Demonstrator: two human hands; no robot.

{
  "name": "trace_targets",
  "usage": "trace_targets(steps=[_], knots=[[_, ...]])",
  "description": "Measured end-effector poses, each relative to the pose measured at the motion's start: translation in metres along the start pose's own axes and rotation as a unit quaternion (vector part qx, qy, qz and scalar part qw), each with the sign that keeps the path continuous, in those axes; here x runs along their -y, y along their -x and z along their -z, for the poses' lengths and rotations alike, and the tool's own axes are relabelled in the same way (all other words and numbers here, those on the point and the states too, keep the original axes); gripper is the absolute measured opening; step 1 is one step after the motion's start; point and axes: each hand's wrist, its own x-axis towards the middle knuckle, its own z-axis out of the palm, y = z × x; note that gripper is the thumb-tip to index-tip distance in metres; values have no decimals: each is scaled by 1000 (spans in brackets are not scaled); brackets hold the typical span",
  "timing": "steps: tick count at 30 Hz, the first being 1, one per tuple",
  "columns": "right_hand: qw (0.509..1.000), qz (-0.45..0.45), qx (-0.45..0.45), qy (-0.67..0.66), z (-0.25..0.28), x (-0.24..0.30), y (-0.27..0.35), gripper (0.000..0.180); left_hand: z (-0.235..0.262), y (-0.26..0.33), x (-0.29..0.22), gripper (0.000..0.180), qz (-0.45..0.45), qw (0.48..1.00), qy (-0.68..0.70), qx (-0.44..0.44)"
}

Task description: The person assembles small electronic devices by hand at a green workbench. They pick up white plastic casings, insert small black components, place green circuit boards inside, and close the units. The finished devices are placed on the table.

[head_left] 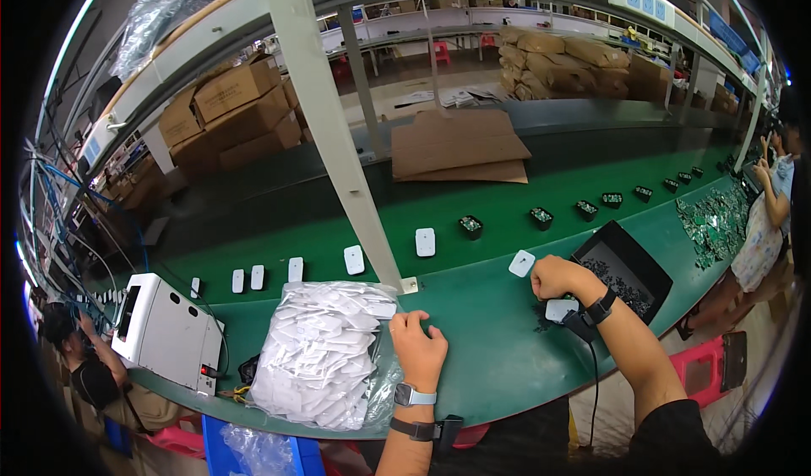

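My left hand [417,353] rests beside a clear plastic bag [325,353] full of flat white plastic covers. Its fingers are loosely curled, the thumb stands apart, and nothing shows in its grasp. Further right, my right hand [553,278] is closed over the green bench, its fingertips turned down and hidden. A white cover [522,263] is just left of its knuckles; I cannot tell whether they touch. Another white piece [560,310] shows below that wrist. Close by on the right, a black bin [629,269] holds many small black parts, some of them scattered outside it.
Along the green conveyor stand open black housings with circuit boards [541,217] and white-topped units [425,242]. A metal post [338,146] rises at the bench edge. A white machine [169,332] stands left, a circuit-board pile [714,223] right. Co-workers sit at both ends.
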Motion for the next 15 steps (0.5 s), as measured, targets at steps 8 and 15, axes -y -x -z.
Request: trace_targets(steps=[8, 15], knots=[[995, 36, -45, -80, 8, -17, 0, 10, -3, -3, -5, 31, 22, 997, 80, -6], [952, 160, -156, -208, 29, 4, 11, 12, -6, -8, 4, 22, 87, 960, 266, -20]])
